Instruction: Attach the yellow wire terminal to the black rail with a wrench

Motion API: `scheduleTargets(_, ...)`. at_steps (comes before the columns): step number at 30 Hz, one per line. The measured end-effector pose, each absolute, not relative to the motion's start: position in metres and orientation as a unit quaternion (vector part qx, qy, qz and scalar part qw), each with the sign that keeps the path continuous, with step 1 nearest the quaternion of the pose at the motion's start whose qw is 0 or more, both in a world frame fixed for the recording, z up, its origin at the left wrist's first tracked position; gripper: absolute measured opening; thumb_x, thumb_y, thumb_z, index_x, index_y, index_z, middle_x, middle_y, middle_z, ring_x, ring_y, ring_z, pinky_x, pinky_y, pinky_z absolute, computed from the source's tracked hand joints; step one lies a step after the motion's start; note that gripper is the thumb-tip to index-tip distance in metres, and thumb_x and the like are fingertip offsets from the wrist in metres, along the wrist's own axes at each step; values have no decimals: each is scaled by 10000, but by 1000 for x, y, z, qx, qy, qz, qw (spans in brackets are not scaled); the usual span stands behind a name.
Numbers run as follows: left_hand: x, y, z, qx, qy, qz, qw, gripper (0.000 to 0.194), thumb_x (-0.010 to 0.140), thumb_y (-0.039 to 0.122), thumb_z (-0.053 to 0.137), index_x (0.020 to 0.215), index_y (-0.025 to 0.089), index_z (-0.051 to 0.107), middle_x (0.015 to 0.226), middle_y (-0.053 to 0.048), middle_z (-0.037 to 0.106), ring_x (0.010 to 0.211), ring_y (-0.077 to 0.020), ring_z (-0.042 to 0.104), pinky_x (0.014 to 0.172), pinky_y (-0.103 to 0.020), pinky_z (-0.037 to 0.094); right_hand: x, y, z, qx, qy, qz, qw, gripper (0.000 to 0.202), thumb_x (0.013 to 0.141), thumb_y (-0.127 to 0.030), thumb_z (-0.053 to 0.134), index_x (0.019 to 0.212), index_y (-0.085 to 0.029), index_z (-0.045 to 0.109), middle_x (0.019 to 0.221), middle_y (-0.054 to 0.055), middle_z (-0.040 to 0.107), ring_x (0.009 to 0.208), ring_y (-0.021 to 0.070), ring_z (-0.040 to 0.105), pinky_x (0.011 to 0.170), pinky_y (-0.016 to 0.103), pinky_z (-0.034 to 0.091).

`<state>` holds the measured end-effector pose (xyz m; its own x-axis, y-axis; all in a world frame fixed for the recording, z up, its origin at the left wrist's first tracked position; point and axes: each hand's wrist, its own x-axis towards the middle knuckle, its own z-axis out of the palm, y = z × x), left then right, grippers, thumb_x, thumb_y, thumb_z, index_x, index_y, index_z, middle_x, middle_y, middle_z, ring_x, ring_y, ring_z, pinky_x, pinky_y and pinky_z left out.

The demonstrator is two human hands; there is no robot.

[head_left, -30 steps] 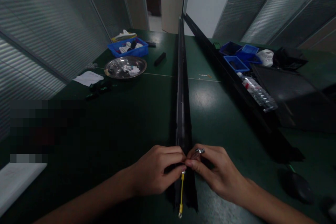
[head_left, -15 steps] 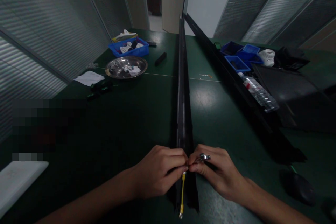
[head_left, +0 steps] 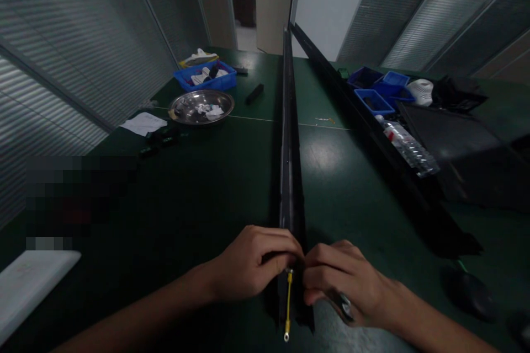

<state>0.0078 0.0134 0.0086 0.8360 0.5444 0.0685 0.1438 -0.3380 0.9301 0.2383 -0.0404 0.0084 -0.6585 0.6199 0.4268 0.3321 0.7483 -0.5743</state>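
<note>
A long black channel-shaped bar (head_left: 285, 176) runs away from me along the green table. A short yellow wire (head_left: 289, 300) with ring terminals lies at its near end; the lower ring hangs free, while the upper one sits at a small metal fastener by my fingertips. My left hand (head_left: 259, 262) rests across the bar with its fingers closed at that fastener, hiding what they pinch. Just right of the bar, my right hand (head_left: 348, 281) is closed around a small metal wrench (head_left: 344, 308), mostly covered by the palm and fingers.
A second black bar (head_left: 372, 132) lies at the right, beside a plastic bottle (head_left: 409, 149), blue trays (head_left: 375, 102) and a dark flat panel (head_left: 467, 160). A computer mouse (head_left: 470, 292) is near right. A metal bowl (head_left: 201, 116) and blue basket (head_left: 207, 77) stand far left.
My right hand has turned and drawn slightly down and right, so the wrench now points toward me below the fingers. My left hand remains at the fastener, with its fingers curled further over it.
</note>
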Motion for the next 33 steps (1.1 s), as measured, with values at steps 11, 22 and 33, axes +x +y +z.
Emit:
scheduleTargets(11,3,13,3,765,245,243,544,263,1014,102,458,1097,164,700,1006,-53,679,881,-162,646,797,-294,511,239,-42,-1,-310,-836,337,304,227,1121,-334,378,1026,-203,537,877,2,619,782,120,604,699,279,418)
scheduleTargets(22,4,10,5,829,218,211,470,215,992,88,463,1079,148,650,997,-57,669,881,-159,658,781,-271,510,240,-44,-7,-318,-825,324,336,162,1095,-285,435,1020,-196,547,868,11,626,776,131,605,675,288,393)
scheduleTargets(33,5,7,7,859,219,184,424,213,987,109,442,1025,160,645,980,-62,676,833,-162,668,708,-276,518,239,-45,-9,-318,-836,306,326,140,1079,-282,463,1033,-189,558,866,17,637,753,133,619,651,291,407)
